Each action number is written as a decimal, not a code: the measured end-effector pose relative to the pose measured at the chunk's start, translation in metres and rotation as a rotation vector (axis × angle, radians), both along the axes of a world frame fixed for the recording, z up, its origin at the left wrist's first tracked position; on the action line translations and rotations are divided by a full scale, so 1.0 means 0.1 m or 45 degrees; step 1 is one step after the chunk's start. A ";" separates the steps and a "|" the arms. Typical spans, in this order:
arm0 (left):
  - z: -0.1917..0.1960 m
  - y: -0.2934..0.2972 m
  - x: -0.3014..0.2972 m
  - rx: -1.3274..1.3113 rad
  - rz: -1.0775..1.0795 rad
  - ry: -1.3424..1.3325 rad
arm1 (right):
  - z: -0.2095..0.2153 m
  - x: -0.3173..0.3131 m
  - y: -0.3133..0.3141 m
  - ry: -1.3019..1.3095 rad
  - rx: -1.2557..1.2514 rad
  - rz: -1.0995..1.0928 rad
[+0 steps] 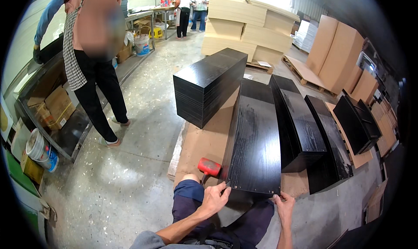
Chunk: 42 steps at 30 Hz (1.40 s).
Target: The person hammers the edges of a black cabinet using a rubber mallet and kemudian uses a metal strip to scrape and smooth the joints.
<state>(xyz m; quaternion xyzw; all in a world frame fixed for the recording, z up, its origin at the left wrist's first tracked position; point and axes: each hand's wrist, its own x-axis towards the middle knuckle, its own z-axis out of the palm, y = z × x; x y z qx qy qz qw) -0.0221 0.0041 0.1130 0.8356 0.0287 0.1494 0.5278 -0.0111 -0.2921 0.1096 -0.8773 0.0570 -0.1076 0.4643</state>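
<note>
I see my left hand (pixel 213 199) and right hand (pixel 284 204) grasping the black panel's (pixel 254 140) near corners; its long axis runs straight away from me.

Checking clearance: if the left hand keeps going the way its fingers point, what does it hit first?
The left hand points up-right; its fingertips already meet the near corner of the black panel. The red mallet lies just left of that line.
</note>
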 end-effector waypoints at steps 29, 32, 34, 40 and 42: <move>0.13 0.05 0.00 -0.069 -0.017 0.112 | 0.07 0.24 -0.27 -0.396 -0.628 0.493; 0.01 0.06 0.00 -0.087 -0.001 0.108 | 0.19 0.21 -0.20 -0.286 -0.539 0.478; -0.07 0.06 0.01 -0.178 0.002 0.131 | 0.28 0.23 -0.20 -0.239 -0.563 0.483; -0.18 0.07 0.00 -0.182 0.020 0.149 | 0.62 0.35 -0.08 -0.145 -0.715 0.444; -0.26 0.08 0.01 -0.300 0.006 0.124 | 0.66 0.41 0.04 -0.319 -0.679 0.367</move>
